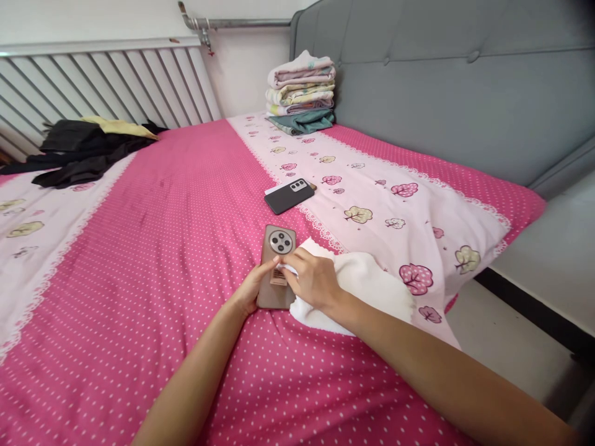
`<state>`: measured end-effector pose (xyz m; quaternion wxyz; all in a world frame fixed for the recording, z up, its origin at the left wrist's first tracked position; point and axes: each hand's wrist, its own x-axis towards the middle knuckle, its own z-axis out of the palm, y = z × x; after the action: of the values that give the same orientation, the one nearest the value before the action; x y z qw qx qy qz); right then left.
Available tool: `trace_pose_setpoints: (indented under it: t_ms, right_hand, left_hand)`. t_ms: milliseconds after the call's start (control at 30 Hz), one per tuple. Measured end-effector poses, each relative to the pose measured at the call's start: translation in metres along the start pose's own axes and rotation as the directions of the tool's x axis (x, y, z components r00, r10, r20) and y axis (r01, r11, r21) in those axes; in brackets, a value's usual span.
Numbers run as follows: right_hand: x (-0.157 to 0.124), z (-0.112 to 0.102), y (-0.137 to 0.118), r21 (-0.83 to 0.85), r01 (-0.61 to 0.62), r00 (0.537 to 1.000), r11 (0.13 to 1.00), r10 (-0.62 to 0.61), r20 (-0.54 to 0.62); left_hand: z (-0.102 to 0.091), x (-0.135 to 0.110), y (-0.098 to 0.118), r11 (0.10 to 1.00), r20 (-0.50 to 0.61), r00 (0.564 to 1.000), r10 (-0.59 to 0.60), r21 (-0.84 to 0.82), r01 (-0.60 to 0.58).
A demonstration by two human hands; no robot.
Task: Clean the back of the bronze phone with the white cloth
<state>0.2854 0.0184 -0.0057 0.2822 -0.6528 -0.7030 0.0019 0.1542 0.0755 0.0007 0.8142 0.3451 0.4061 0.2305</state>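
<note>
A phone (268,291) in a brownish case lies back side up, its round camera ring at the far end and a printed label on its back. My left hand (253,286) grips the phone along its left edge, with the thumb over the back. Closed around part of a white cloth (372,282), my right hand (311,275) presses on the phone near the label. The rest of the cloth spreads to the right on the bed. Some of the right fingertips are hidden behind the hand.
Beyond the hands lies a black phone (288,197), with something pale partly under it. Folded fabrics (302,93) are stacked by the grey headboard (441,80). Dark clothes (79,145) lie at the left near the radiator (139,87). The pink bedspread (176,248) has creases.
</note>
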Motion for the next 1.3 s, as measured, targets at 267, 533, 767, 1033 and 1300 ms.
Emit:
trace_pose_setpoints:
  t_ms: [267,533,767,1033,1300]
  right_hand:
    - [0.0004,0.0011,0.0004,0.005,0.006,1.000,1.000,-0.006,-0.002]
    - [0.0006,0.0013,0.0010,0.014,0.010,1.000,1.000,-0.010,-0.005]
    - [0.0002,0.0002,-0.0002,0.009,0.000,1.000,1.000,0.000,0.005]
    - [0.0006,-0.0011,-0.0004,0.002,-0.008,1.000,1.000,0.008,0.019]
    - [0.0005,0.0003,0.0002,0.017,-0.002,1.000,1.000,0.002,0.012]
  left_hand:
    - [-0.0043,0.0022,-0.0021,1.000,0.004,1.000,0.007,0.018,-0.007]
    - [-0.0041,0.0025,-0.0020,1.000,-0.025,1.000,0.007,0.015,-0.007]
    - [-0.0033,0.0012,-0.0016,1.000,-0.033,0.999,-0.001,0.016,0.002]
    - [-0.0031,0.0010,-0.0018,1.000,-0.027,1.000,0.004,0.021,-0.003]
    - [-0.0047,0.0018,-0.0022,1.000,-0.031,1.000,-0.004,0.018,0.005]
